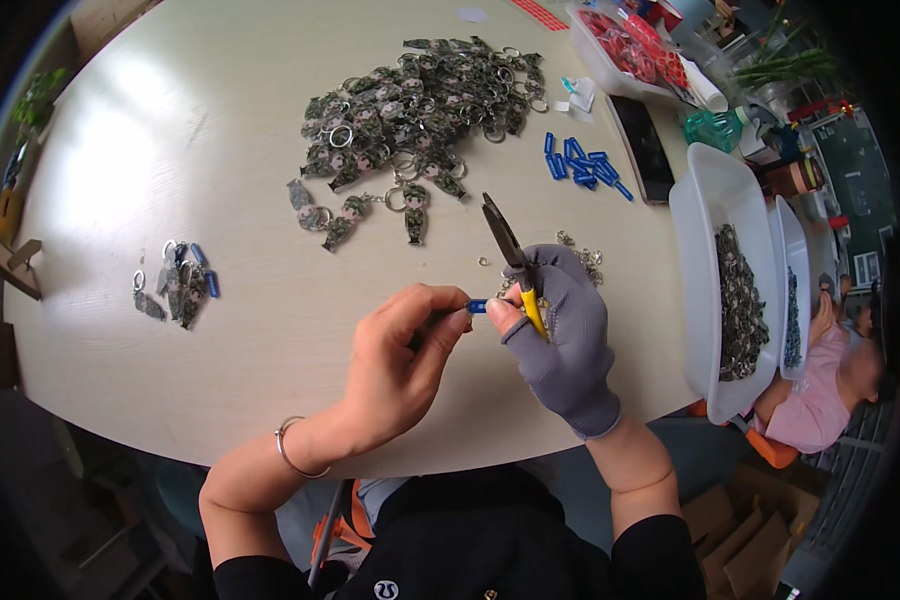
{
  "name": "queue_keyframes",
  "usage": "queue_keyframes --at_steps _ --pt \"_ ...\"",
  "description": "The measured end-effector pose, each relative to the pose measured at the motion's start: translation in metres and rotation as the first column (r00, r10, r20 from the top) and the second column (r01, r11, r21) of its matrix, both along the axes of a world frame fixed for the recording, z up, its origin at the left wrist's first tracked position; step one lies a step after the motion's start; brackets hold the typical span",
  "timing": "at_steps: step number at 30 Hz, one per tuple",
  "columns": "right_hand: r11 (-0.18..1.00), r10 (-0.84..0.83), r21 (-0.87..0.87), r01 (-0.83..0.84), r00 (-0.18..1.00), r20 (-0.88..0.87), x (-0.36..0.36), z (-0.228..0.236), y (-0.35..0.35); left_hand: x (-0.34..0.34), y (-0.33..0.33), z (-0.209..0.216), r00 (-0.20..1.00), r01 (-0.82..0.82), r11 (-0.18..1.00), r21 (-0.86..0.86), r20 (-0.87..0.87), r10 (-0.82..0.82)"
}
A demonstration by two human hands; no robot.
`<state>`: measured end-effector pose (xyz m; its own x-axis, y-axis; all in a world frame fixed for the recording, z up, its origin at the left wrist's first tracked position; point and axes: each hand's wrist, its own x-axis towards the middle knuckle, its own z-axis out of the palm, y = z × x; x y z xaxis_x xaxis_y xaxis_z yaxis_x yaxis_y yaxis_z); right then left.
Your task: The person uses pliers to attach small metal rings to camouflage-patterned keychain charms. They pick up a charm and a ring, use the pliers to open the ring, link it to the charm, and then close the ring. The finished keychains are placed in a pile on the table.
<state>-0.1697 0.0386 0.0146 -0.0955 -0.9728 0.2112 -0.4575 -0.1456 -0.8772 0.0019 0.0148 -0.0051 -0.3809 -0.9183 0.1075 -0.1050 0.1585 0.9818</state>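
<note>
My left hand (395, 350), bare with a bangle at the wrist, pinches one end of a small blue tag (478, 306). In a grey glove with bare fingertips, my right hand (575, 345) is closed round yellow-handled pliers (507, 240), whose dark jaws point away from me. Its thumb and fingertip meet the tag's other end. Small metal rings (592, 262) lie scattered beside and partly behind the glove. Beyond my hands spreads a big pile of camouflage figure keychains (400, 110). A heap of loose blue tags (582, 162) is to its right.
At the left lie a few keychains (175, 290) with blue tags. Along the right edge are a phone (642, 150), a white bin (705, 300) of keychains and a narrower bin (792, 230). A tub of red packets (625, 50) stands far right. Someone in pink (815, 400) sits beyond.
</note>
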Motion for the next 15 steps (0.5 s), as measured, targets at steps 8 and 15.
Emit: queue_keyframes --at_steps 8,15 --pt "0.987 -0.024 -0.158 0.001 0.99 -0.141 0.0 0.0 0.007 0.0 -0.002 0.007 0.934 0.165 0.821 0.546 -0.353 0.047" --pt "0.997 -0.026 -0.068 0.024 0.999 -0.021 0.004 0.005 0.011 0.007 -0.011 0.003 0.905 0.257 0.758 0.599 -0.425 0.029"
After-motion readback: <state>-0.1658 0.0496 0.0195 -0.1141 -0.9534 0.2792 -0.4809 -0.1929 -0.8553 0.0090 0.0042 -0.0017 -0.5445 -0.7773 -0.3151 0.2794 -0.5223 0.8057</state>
